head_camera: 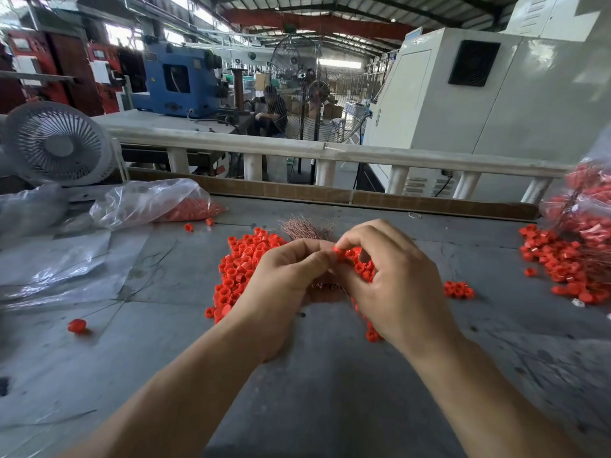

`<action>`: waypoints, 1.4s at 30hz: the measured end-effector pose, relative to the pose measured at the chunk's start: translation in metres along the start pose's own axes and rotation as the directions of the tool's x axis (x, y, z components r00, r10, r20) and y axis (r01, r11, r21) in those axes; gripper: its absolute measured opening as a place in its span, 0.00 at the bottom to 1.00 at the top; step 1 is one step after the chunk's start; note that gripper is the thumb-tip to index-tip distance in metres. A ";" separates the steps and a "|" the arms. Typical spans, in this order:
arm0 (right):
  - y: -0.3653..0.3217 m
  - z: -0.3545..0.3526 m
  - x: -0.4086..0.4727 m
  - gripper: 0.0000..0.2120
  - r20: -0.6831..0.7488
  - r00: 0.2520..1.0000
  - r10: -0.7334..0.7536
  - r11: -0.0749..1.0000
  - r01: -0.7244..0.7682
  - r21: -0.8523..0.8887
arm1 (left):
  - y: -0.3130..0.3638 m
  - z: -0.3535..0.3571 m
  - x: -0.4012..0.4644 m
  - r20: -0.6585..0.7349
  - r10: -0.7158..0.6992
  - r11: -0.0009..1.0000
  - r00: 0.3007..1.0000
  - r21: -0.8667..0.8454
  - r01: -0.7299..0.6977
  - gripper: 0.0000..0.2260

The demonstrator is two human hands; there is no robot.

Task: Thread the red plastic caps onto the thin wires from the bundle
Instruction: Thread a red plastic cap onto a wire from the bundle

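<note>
Red caps (246, 259) still lie heaped loose on the table (330, 391) beside the wire bundle (305, 229), so most threading remains; your left hand (284, 282) and right hand (393, 282), fingers curled, pinch one cap (337, 252) between them.

We saw glossy, smooth red plastic caps (243, 259) heaped on a matt grey, scuffed table (324, 391). The wire bundle (305, 228) looked thin, coppery metal. Clear, shiny, crinkled plastic bags (145, 201) lay nearby, beside a matt white plastic fan (58, 143).
</note>
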State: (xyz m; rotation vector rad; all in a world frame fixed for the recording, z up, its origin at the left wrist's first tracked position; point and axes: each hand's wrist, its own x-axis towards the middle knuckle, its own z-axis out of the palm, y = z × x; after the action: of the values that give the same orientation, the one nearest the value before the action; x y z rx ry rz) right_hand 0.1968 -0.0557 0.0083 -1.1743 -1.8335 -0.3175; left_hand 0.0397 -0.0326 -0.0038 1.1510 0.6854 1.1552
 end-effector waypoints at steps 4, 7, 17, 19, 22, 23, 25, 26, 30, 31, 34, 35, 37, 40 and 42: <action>-0.003 0.002 -0.001 0.07 -0.027 1.000 -0.007 0.999 0.006 -0.054 | 0.001 -0.001 0.001 0.014 -0.067 0.997 0.998 -0.037 0.067 0.06; -0.003 0.002 -0.002 0.06 -0.027 1.000 0.000 0.999 -0.001 -0.038 | 0.003 -0.001 0.001 0.019 -0.067 0.997 0.998 -0.043 0.067 0.06; -0.003 0.000 -0.001 0.05 -0.050 0.999 0.016 1.000 -0.017 -0.013 | 0.006 0.000 0.001 0.015 -0.054 0.998 0.998 -0.022 0.054 0.10; -0.004 -0.001 0.000 0.05 -0.055 0.998 0.007 0.999 -0.008 -0.034 | 0.006 -0.001 0.000 0.026 -0.050 0.999 0.998 -0.020 0.051 0.08; -0.003 -0.002 0.000 0.06 -0.046 0.999 0.004 0.999 -0.006 -0.047 | 0.007 -0.001 0.000 0.032 -0.042 0.999 0.999 -0.024 0.042 0.07; -0.003 -0.002 0.001 0.06 -0.039 0.999 -0.004 0.999 0.002 -0.046 | 0.006 -0.001 0.000 0.027 -0.038 0.999 0.999 -0.027 0.039 0.07; -0.002 -0.002 0.001 0.04 -0.024 0.999 -0.025 0.999 0.024 -0.048 | 0.007 -0.002 0.000 0.016 -0.031 0.999 0.999 -0.036 0.032 0.06; -0.002 -0.002 0.001 0.04 -0.019 1.000 -0.023 0.999 0.022 -0.042 | 0.006 -0.002 0.001 0.012 -0.028 0.999 1.000 -0.038 0.028 0.05; -0.002 -0.001 -0.003 0.05 0.007 0.999 0.034 0.999 -0.034 0.027 | 0.005 -0.004 0.001 -0.005 -0.022 0.998 1.000 -0.051 0.022 0.05; -0.003 -0.001 -0.004 0.05 0.012 0.999 0.035 0.999 -0.035 0.023 | 0.005 -0.004 0.001 -0.004 -0.020 0.999 1.000 -0.047 0.020 0.05; -0.004 0.000 -0.005 0.07 -0.004 1.000 0.028 0.999 -0.028 -0.017 | 0.005 -0.005 0.002 -0.002 -0.009 0.999 1.000 -0.038 0.009 0.05; -0.005 0.000 -0.004 0.07 -0.020 0.999 0.027 0.999 -0.027 -0.026 | 0.004 -0.005 0.002 -0.005 -0.006 0.999 1.000 -0.042 0.006 0.05; -0.005 0.000 -0.004 0.07 -0.039 0.999 0.026 0.999 -0.028 -0.030 | 0.004 -0.005 0.002 -0.008 0.005 0.999 1.000 -0.047 -0.006 0.06; -0.006 0.000 -0.004 0.09 -0.011 1.000 0.016 1.000 -0.016 -0.023 | 0.003 -0.005 0.003 -0.012 0.031 0.999 0.999 -0.037 -0.032 0.06; -0.007 0.001 -0.005 0.10 0.004 1.000 0.014 1.000 -0.014 0.004 | 0.004 -0.006 0.002 -0.023 0.038 0.998 0.999 -0.047 -0.039 0.06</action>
State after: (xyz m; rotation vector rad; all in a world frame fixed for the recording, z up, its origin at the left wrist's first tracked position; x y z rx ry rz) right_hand 0.1916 -0.0617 0.0059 -1.1857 -1.8273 -0.3038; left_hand 0.0341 -0.0284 -0.0018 1.1170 0.6518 1.2119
